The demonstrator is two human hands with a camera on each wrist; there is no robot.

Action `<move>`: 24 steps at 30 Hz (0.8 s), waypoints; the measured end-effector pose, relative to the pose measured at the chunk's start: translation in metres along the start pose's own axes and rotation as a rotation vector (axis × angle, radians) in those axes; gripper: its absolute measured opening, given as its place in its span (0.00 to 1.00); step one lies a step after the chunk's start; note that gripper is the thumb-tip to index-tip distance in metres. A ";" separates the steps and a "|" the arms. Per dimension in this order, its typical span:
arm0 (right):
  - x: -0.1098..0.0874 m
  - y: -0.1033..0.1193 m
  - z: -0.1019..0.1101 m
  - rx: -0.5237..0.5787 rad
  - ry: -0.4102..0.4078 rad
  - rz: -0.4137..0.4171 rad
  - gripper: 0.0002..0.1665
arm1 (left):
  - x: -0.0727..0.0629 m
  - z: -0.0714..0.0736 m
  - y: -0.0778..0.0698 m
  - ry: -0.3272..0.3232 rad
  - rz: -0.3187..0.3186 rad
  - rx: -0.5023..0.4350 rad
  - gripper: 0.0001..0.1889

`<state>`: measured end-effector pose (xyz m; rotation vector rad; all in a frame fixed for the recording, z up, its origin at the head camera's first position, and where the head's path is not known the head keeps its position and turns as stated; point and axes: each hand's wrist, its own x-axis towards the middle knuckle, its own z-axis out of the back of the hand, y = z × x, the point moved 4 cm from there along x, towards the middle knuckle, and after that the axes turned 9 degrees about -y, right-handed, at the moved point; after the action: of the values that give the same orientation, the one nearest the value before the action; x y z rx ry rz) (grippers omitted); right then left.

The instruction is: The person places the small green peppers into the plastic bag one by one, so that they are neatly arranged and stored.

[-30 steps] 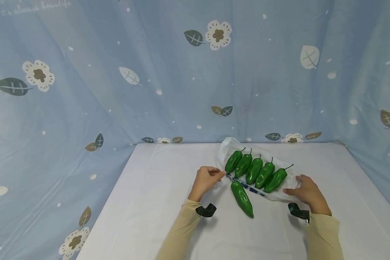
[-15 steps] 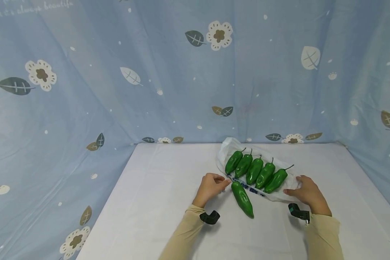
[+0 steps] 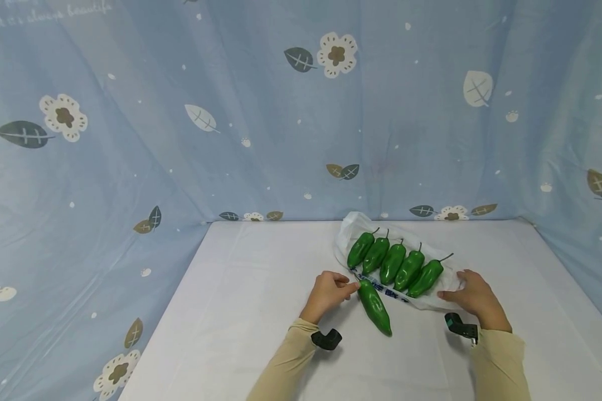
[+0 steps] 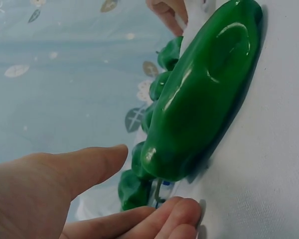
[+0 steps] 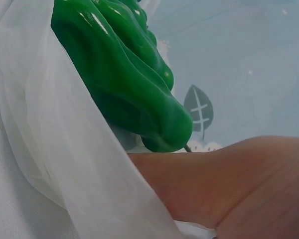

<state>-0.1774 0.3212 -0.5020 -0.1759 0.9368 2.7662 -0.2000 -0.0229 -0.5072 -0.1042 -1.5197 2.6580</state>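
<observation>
A loose green pepper (image 3: 374, 307) lies on the white table, its stem end toward my left hand (image 3: 327, 295). In the left wrist view that hand's thumb (image 4: 97, 167) and fingers (image 4: 182, 214) are spread apart just short of the pepper's stem end, with nothing between them. Several more green peppers (image 3: 393, 263) lie side by side, stems pointing away, on a thin white plastic bag (image 3: 433, 302) with a blue printed strip. My right hand (image 3: 476, 298) grips the right end of this bag; in the right wrist view the film (image 5: 104, 184) covers part of the thumb.
The white tabletop (image 3: 241, 312) extends to the left and toward the front. A blue patterned curtain (image 3: 281, 111) hangs behind the table and along both sides. Both wrists carry small black cameras (image 3: 326, 340).
My left hand has moved from the bag's left front corner toward the front and right, up to the stem end of the loose pepper. The right hand and the peppers have stayed in place.
</observation>
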 end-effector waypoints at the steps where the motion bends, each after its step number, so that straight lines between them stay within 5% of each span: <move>1: 0.000 0.000 0.000 0.000 0.001 -0.003 0.57 | 0.000 0.000 0.000 0.004 0.001 -0.001 0.27; 17: 0.000 0.000 0.000 -0.001 0.001 -0.006 0.57 | -0.005 -0.010 -0.010 0.047 -0.037 0.060 0.27; 24: -0.002 0.001 0.000 0.006 -0.001 0.023 0.57 | -0.004 -0.016 -0.016 0.037 -0.095 0.129 0.16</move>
<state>-0.1757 0.3202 -0.5008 -0.1643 0.9531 2.7833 -0.1941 -0.0015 -0.5018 -0.0712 -1.3050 2.6546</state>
